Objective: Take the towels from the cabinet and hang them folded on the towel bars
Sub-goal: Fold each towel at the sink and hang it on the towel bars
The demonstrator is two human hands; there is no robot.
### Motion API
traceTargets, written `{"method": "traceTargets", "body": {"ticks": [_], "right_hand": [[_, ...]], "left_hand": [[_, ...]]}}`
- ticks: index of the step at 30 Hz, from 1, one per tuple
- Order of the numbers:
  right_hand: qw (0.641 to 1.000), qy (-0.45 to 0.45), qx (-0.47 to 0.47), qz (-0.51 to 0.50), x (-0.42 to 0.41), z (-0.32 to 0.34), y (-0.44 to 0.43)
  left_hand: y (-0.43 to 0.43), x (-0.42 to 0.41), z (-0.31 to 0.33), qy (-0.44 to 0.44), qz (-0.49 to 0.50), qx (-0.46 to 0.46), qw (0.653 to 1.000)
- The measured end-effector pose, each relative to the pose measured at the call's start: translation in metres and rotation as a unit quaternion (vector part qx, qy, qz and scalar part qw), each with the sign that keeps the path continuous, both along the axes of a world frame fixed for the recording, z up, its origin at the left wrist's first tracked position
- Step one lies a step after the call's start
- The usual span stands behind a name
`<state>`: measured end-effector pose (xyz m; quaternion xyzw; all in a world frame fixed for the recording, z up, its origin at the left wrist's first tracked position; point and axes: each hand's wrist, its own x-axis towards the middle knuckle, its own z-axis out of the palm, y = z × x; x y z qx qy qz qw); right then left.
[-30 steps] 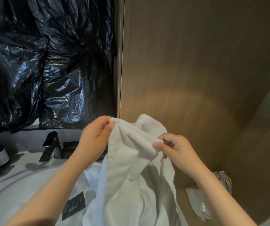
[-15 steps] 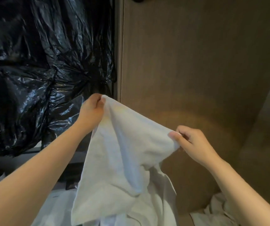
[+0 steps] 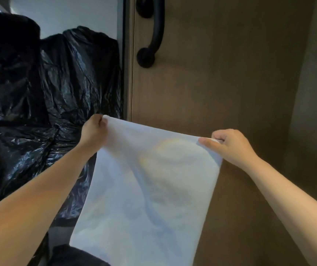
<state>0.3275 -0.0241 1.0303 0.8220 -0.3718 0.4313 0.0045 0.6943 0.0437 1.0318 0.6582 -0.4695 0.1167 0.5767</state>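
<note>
We log towel (image 3: 150,189): lower end cut by bottom edge, weave blurred. The black handle (image 3: 154,31) runs off the top edge. Fingertips of left hand (image 3: 94,131) and right hand (image 3: 232,146) mostly hidden.

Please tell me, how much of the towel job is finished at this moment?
Done: one white towel is out and opened flat. In hand: the left hand and right hand pinch its top corners, holding it up before the wooden panel. Left: fold it and hang it; nothing hangs on the black bar above. Other towels are not in view.
</note>
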Motion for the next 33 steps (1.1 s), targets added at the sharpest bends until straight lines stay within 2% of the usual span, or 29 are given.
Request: {"method": "traceTargets", "body": {"ticks": [5,9,13,18,28,33], "right_hand": [[0.995,0.062,-0.022,-0.079,-0.019,0.017,-0.010],[0.969,0.139,-0.119,-0.163,-0.024,0.030,-0.007],[0.948,0.159,-0.186,-0.204,-0.025,0.048,-0.008],[0.948,0.112,-0.202,-0.219,-0.025,0.058,-0.010],[0.940,0.137,-0.202,-0.238,-0.022,0.052,-0.024],[0.937,0.164,-0.169,-0.259,-0.018,0.044,-0.026]], "left_hand": [[-0.004,0.002,0.012,0.009,0.004,-0.005,1.000],[-0.006,-0.002,0.023,0.001,0.000,-0.021,1.000],[-0.005,-0.002,0.029,-0.002,-0.003,-0.029,1.000],[-0.005,-0.005,0.034,-0.011,-0.015,-0.048,0.999],[-0.004,-0.003,0.030,-0.008,-0.013,-0.051,0.999],[-0.004,-0.005,0.029,-0.007,-0.015,-0.047,0.999]]}}
